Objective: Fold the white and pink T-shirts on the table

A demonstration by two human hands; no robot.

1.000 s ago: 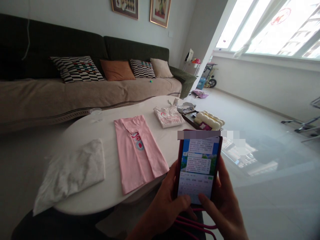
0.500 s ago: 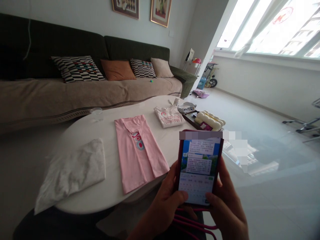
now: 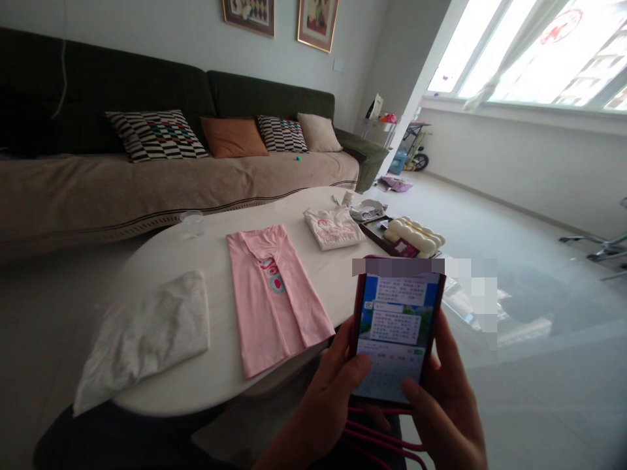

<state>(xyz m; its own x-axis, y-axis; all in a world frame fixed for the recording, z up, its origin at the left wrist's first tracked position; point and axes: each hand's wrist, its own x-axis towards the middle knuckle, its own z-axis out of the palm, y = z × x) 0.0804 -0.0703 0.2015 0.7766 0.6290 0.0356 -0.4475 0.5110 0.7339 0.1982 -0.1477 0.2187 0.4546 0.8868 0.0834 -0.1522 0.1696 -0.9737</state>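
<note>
Phone (image 3: pixel 394 336): upright, screen lit, cradled between both hands near the table (image 3: pixel 215 375) edge. Left hand (image 3: pixel 326 405) fingers curled behind its left edge, thumb on the screen; right hand (image 3: pixel 448 411) likewise wrapped, thumb at the lower edge.

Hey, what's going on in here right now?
A person holds a red-cased smartphone in both hands, left hand and right hand, thumbs on the lit screen showing a chat and keyboard. On the white oval table beside them lie a partly folded pink T-shirt, a folded white garment and a smaller folded white printed top. Neither hand touches the clothes.
</note>
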